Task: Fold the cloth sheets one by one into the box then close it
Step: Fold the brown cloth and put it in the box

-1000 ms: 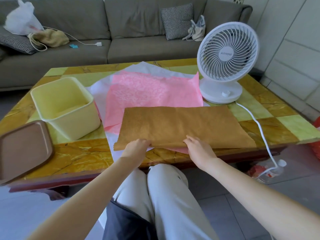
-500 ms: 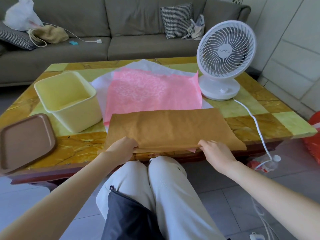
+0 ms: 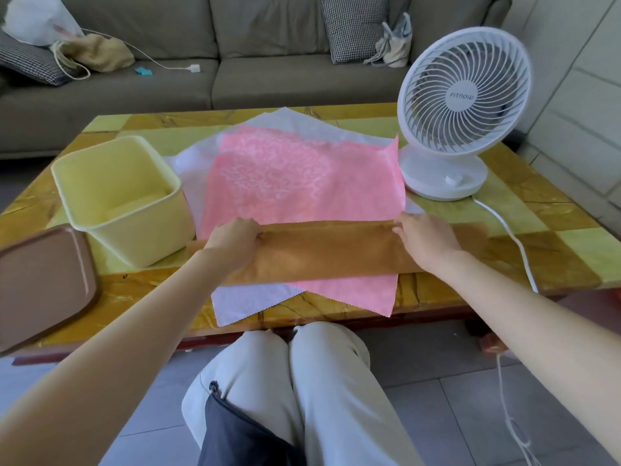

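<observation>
A brown cloth sheet (image 3: 329, 252) lies folded into a long narrow strip across the table's middle, on top of a pink patterned sheet (image 3: 295, 176). Under the pink one a white sheet (image 3: 248, 302) shows at the front and back. My left hand (image 3: 235, 240) grips the strip's far edge towards its left end. My right hand (image 3: 425, 238) holds the same edge towards the right end. An open pale yellow box (image 3: 124, 200) stands left of the sheets. Its brown lid (image 3: 40, 284) lies flat at the table's left front corner.
A white desk fan (image 3: 460, 105) stands at the table's right back, and its white cable (image 3: 504, 233) runs over the right edge to the floor. The sheets overhang the table's front edge above my knees. A grey sofa with cushions and bags is behind the table.
Both hands carried the brown sheet's near edge away from me onto its far edge, so the wide sheet became a narrow strip. The pink and white sheets now show in front of it.
</observation>
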